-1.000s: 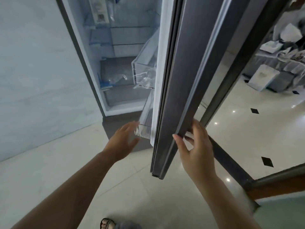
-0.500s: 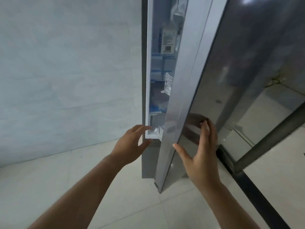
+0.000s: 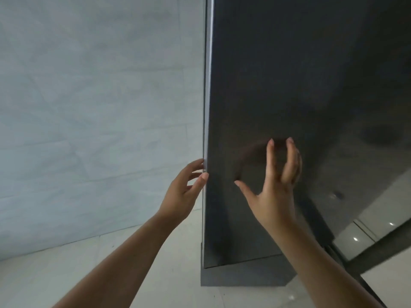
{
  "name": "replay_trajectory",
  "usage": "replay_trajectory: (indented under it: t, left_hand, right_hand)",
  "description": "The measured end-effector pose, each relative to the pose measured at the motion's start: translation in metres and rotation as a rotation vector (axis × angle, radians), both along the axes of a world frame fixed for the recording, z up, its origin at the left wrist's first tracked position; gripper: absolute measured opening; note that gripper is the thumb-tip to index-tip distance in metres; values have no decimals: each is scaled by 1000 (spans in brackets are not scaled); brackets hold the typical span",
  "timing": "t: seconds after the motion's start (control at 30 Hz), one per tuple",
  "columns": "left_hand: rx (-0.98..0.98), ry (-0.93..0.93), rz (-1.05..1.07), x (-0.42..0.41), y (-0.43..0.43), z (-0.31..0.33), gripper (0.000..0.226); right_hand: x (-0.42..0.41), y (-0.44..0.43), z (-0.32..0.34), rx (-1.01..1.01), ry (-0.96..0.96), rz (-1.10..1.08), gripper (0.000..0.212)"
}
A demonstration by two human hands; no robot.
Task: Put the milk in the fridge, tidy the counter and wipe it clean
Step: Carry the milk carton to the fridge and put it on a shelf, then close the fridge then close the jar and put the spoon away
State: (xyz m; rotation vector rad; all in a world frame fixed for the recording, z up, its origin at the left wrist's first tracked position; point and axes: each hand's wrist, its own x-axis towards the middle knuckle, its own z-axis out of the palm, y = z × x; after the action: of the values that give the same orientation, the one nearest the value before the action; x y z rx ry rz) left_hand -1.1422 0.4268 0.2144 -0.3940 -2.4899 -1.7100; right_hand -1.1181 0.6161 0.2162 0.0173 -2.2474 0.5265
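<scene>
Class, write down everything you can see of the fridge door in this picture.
The fridge door is an upright, dark grey panel, glossy enough to mirror the right hand, whose fingertips seem to meet it. A pale strip runs down its left edge, where the left hand touches it. No interior shows, so it looks shut or nearly so. It ends above a dark base.

Setting: indoor domestic space, most likely a home kitchen area. Evidence: tall, dark grey, glossy fridge door [image 3: 289, 85] standing above a dark grey plinth [image 3: 244, 276]; pale grey-white, veined stone-look wall [image 3: 100, 107] directly left of it; pale polished floor tiles [image 3: 66, 274] with thin joints; small bright light spots [image 3: 355, 238] mirrored in the floor at right, near a dark frame bar [image 3: 378, 254].
</scene>
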Motion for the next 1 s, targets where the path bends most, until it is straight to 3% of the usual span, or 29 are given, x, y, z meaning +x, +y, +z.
replay_trajectory:
  t: [0.27, 0.53, 0.73, 0.83, 1.0]
  left_hand:
    - [82, 11, 219, -61, 22, 3, 29]
    - [40, 35, 324, -72, 26, -5, 19]
    - [39, -7, 406, -55, 31, -11, 23]
    - [87, -102, 462, -25, 26, -32, 42]
    - [216, -253, 645, 61, 12, -86, 50]
  right_hand:
    - [-71, 15, -12, 145, 48, 26, 85]
    - [-86, 26, -27, 166, 125, 119, 73]
    - [-75, 27, -33, 52, 153, 435, 59]
    - [-59, 19, -46, -102, -11, 626, 52]
    - [-17, -1, -76, -270, -471, 866, 60]
